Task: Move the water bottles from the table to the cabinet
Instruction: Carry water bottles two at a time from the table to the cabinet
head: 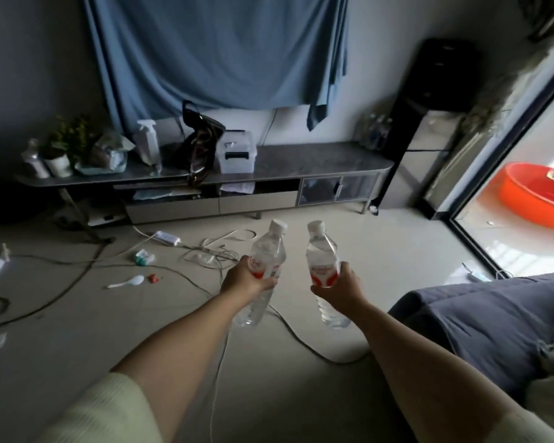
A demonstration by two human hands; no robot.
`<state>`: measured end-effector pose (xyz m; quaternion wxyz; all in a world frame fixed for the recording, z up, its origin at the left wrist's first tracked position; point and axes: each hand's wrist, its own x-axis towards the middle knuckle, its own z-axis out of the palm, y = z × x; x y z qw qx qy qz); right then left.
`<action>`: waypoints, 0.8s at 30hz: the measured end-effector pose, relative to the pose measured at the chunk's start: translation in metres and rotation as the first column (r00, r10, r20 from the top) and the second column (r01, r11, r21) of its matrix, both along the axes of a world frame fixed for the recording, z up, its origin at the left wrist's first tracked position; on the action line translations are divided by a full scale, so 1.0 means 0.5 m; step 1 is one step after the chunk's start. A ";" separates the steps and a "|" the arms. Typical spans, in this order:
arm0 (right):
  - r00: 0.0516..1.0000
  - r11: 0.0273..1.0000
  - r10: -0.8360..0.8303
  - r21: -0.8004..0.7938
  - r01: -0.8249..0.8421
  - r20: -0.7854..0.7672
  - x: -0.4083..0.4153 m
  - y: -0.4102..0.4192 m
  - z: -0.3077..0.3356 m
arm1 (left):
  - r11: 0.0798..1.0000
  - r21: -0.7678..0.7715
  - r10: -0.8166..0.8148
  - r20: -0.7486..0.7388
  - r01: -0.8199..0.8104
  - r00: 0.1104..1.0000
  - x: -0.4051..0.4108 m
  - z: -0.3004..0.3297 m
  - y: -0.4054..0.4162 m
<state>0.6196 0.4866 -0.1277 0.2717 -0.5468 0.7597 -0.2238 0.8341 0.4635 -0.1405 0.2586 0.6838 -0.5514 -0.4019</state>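
On the far left of the long low cabinet (pixel 301 161) against the wall you have a small clear bottle (pixel 34 161), a potted plant (pixel 61 148) and a crumpled bag (pixel 109 155), then a white spray bottle (pixel 148 142), a dark handbag (pixel 199 139) with its strap hanging over the front edge, and a clear plastic storage box (pixel 235 151). A blue curtain (pixel 218 49) hangs on the wall behind them. On the floor below lie a white power strip (pixel 167 238), tangled cables (pixel 211 254), a white spoon (pixel 127 282) and a scrap of red wrapper (pixel 154 277).

Your left hand (pixel 243 279) is wrapped around the left water bottle (pixel 264 270) at its label, fingers (pixel 264 284) closed round the front. The bottle has a white cap, holds clear water and leans to the right at the top. Its label is red and white; the writing is too blurred to read.

Your right hand (pixel 341 287) grips the right water bottle (pixel 323 266) the same way, at the red-and-white label, which carries a band of print you cannot make out. This bottle leans slightly left at the top. Both bottles are held in the air over the floor, well short of the cabinet and apart from each other.

Further right, a few more clear bottles (pixel 376 131) stand at the cabinet's right end beside a tall dark unit (pixel 429 100). A grey-blue blanket (pixel 493 321) lies at the lower right, and an orange basin (pixel 538 193) sits beyond the glass door.
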 end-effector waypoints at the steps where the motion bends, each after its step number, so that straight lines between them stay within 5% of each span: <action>1: 1.000 1.000 -0.020 0.002 0.020 0.010 -0.026 -0.013 -0.004 | 1.000 0.003 -0.020 -0.002 0.020 1.000 -0.026 -0.004 -0.019; 10: 0.983 0.984 -0.178 0.041 0.176 0.050 -0.201 -0.131 -0.041 | 0.979 0.027 -0.205 0.047 0.204 0.978 -0.209 -0.022 -0.215; 24: 0.920 0.925 -0.377 -0.001 0.380 0.105 -0.359 -0.533 -0.030 | 0.915 -0.004 -0.399 0.134 0.403 0.907 -0.409 -0.005 -0.701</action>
